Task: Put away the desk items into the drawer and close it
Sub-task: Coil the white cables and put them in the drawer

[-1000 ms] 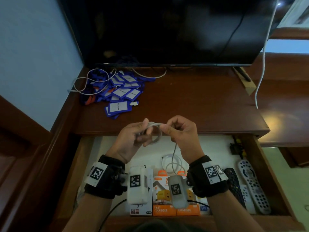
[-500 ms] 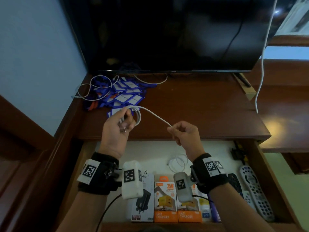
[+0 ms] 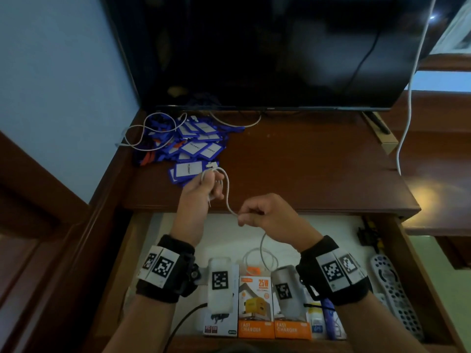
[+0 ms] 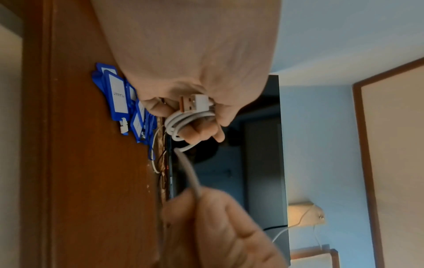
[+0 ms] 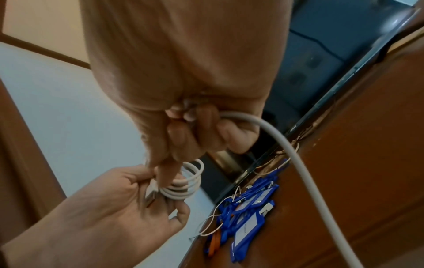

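While my left hand [image 3: 201,192] grips the coiled white USB cable [image 4: 190,119] above the table [image 3: 305,174], my right hand [image 3: 267,215] pinches its loose tail; next I'd finish winding, then lower it into the open drawer [image 3: 397,263].

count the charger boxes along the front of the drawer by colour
orange charger boxes: 2 (left one, right one)
white charger box: 1, mostly hidden behind the left wrist camera
total: 3
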Demonstrator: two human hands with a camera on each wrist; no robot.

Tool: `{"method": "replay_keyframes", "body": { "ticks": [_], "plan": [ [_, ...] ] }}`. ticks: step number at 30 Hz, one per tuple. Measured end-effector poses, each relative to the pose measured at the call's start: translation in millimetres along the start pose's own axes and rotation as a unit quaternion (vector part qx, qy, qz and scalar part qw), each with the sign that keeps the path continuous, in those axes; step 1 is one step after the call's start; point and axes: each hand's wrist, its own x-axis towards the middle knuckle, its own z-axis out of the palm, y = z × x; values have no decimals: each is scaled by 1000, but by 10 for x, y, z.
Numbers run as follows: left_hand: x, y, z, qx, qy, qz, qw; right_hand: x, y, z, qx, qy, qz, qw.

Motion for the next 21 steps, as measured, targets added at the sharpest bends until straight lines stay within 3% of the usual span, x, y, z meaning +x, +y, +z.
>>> {"method": "replay_keyframes", "body": {
  "ticks": [5,12,16,21],
  "plan": [
    [-78,-124,67,20,-77,12,997,-26,10,-19,64,1,-34,997],
    [-117,-207,76,50,-192,-24,980,-52,13,-110,183,84,-41,979],
    [-150,-189,93,-33,-246,-65,966,-55,86,-77,219,123,-23,968],
    [-126,-188,98,-104,-257,-114,954,-53,271,28,221,186,-6,957]
  ]
}}
